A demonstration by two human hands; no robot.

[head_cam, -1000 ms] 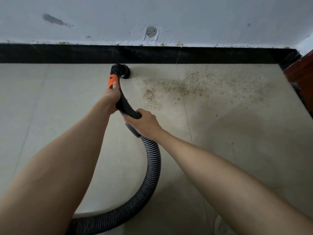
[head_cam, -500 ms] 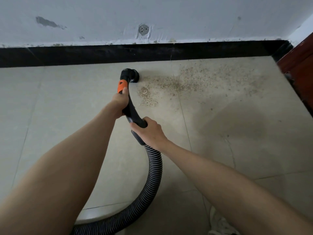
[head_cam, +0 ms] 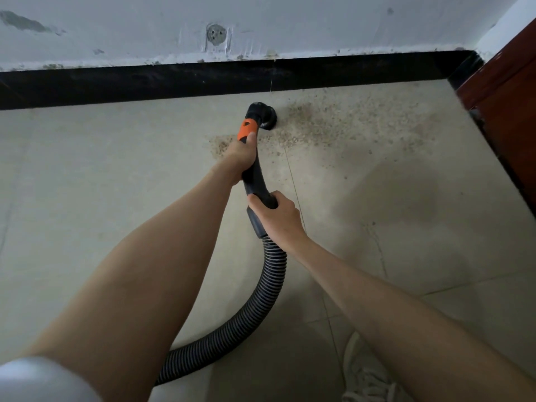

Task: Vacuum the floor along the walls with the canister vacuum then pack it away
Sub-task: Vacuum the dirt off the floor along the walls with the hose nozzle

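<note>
A black vacuum handle [head_cam: 255, 175] with an orange collar [head_cam: 246, 129] ends in a round black nozzle [head_cam: 265, 116] that rests on the beige tiled floor [head_cam: 87, 184] close to the black skirting [head_cam: 145, 82]. My left hand [head_cam: 240, 155] grips the handle just below the orange collar. My right hand [head_cam: 278, 216] grips its lower end, where the ribbed grey hose [head_cam: 269, 285] begins. The hose curves down and left behind my left arm. Brown crumbs and dust [head_cam: 333, 123] lie scattered right of the nozzle, and a small patch [head_cam: 220, 143] sits left of my left hand.
The grey plastered wall [head_cam: 290, 24] has a filled hole [head_cam: 216, 34] above the skirting. A red-brown wooden door frame [head_cam: 510, 91] closes the corner at the right. My white shoe [head_cam: 365, 375] stands at the bottom, right of the hose.
The nozzle has slid right along the floor into the left edge of the crumb patch, both hands travelling with the handle. A small heap that lay right of the nozzle is now at its left.
</note>
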